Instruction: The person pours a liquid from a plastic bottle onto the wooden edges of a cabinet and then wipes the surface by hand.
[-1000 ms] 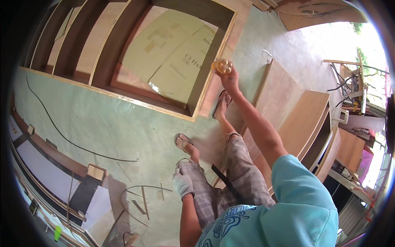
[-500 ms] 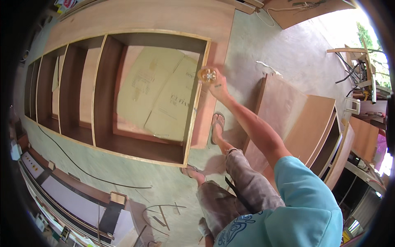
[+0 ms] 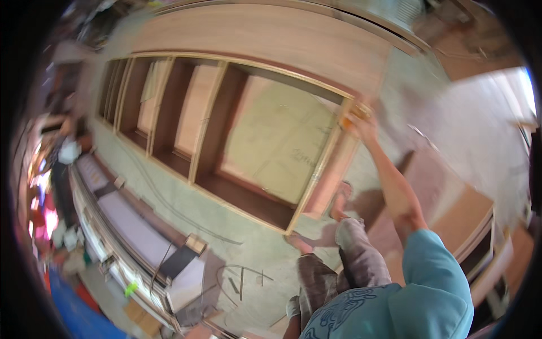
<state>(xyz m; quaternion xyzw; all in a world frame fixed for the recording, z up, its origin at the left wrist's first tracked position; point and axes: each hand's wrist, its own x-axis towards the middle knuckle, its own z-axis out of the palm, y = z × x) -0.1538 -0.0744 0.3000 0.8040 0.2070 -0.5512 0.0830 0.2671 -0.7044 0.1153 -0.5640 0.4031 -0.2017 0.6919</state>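
Observation:
My right hand [image 3: 366, 129], bare and closed, grips a small amber, see-through bottle [image 3: 357, 114]; its outline is smeared by motion. Hand and bottle are over the near right corner of a long wooden cabinet frame [image 3: 316, 185], which lies on its back. Pale edges run along its dark-brown walls, and dividers split it into several compartments. I cannot tell whether the bottle touches the edge. Low in the picture, beside my trouser leg, a greyish shape looks like my left hand [image 3: 292, 307], perhaps gloved; its fingers cannot be made out.
Flat cardboard [image 3: 276, 135] shows through the largest compartment. A wide wooden sheet [image 3: 271, 34] lies beyond the frame. Brown panels [image 3: 451, 217] stand to my right. Long boards [image 3: 132, 229] lie at the left, near thin curved strips [image 3: 241, 282] on the concrete floor [image 3: 254, 257].
The view has swung, so the cabinet frame sits farther right and more of the left side shows. My right hand still holds the bottle, now by the frame's far end corner.

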